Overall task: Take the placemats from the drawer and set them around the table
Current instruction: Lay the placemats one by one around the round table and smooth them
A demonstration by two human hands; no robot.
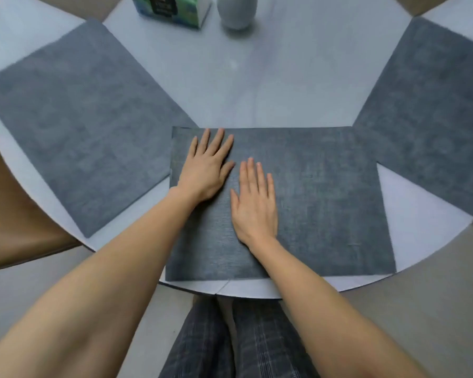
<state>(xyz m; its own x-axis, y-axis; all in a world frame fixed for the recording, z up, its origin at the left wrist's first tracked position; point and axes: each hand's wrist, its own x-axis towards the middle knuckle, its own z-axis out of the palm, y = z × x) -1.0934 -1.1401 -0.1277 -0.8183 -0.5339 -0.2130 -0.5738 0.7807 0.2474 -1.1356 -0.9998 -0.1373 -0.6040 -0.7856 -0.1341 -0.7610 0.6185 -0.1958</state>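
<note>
A round white table (257, 85) carries three grey placemats. The middle placemat (325, 203) lies flat at the table's near edge, straight in front of the person. Both hands lie on it, palms down, fingers straight and holding nothing. The left hand (206, 170) rests on the mat's far left part, its fingertips close to the mat's far edge. The right hand (254, 205) lies just beside the left one, a little nearer the person, towards the mat's middle.

The left placemat (74, 124) lies on the table to the left of the middle placemat, turned at an angle; its near corner appears to touch or slip just under the middle mat's left edge, though the view does not settle which. The right placemat (432, 115) lies to the right of the middle placemat, also angled, its corner close to the middle mat's far right corner.

Beyond the middle placemat, at the far side of the table, stand a green and white tissue box (172, 9) and a pale grey vase (236, 10), side by side.
</note>
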